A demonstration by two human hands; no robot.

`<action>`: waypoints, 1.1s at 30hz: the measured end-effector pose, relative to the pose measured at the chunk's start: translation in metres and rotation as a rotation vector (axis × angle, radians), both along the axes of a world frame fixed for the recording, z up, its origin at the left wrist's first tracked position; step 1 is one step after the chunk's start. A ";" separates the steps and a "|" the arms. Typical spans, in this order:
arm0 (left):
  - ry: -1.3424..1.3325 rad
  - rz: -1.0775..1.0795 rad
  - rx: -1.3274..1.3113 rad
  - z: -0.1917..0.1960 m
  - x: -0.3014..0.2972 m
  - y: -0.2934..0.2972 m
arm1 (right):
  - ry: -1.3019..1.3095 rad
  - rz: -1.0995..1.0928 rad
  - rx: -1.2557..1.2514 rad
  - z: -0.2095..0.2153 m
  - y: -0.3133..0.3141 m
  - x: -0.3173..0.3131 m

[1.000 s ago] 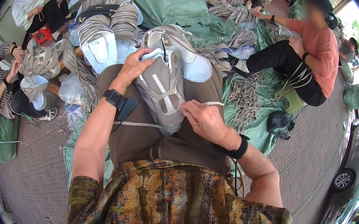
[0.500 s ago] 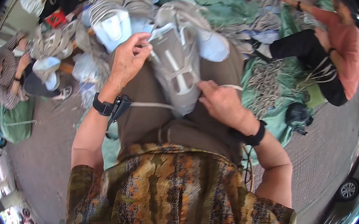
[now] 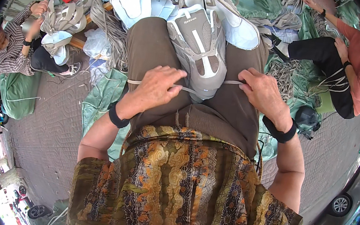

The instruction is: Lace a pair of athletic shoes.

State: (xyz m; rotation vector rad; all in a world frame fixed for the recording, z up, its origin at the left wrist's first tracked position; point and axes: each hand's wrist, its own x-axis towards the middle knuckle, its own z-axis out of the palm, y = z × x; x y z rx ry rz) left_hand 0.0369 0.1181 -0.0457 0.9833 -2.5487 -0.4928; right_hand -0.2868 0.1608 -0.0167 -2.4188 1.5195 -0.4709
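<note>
Head view: grey shoe upper (image 3: pixel 204 48) laid on the lap (image 3: pixel 151 49) between left hand (image 3: pixel 154 86) and right hand (image 3: pixel 264 93); judged light, pliable, firmer at the toe, best taken by its sides. Left hand released, fingers loosely curled; pale cord (image 3: pixel 232 82) partly hidden by the toe, right-hand pinch on it uncertain.

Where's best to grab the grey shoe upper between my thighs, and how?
Probably grip the shoe upper by its rounded toe, from the near side: that end points toward you, between left hand and right hand; another upper crowds its far right.
</note>
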 end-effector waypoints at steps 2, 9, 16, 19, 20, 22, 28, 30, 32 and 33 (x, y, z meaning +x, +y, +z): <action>-0.079 -0.112 0.060 0.001 0.002 0.009 | 0.008 0.022 0.058 0.003 0.004 -0.008; -0.107 -0.154 0.102 0.011 0.014 0.030 | -0.467 0.435 0.681 0.029 0.035 0.000; -0.094 -0.060 0.129 0.029 0.035 0.055 | -0.838 0.117 0.751 0.083 0.054 -0.025; 0.127 -0.043 0.199 0.021 0.056 0.051 | -0.973 -0.138 0.641 0.076 0.054 -0.062; 0.129 -0.053 0.187 0.024 0.065 0.051 | -0.900 -0.270 0.534 0.073 0.054 -0.076; 0.158 0.212 0.624 0.036 0.082 0.055 | -0.863 -0.305 0.474 0.058 0.055 -0.099; 0.400 0.367 0.784 0.033 0.114 0.049 | -0.081 -0.406 -0.030 0.011 0.073 -0.115; 0.424 0.418 0.747 0.026 0.118 0.044 | 0.041 -0.439 -0.243 0.000 0.074 -0.116; 0.464 0.485 0.718 0.018 0.116 0.042 | 0.051 -0.457 -0.206 0.001 0.075 -0.119; 0.401 0.452 0.555 0.019 0.111 0.038 | 0.075 -0.497 -0.224 -0.003 0.073 -0.125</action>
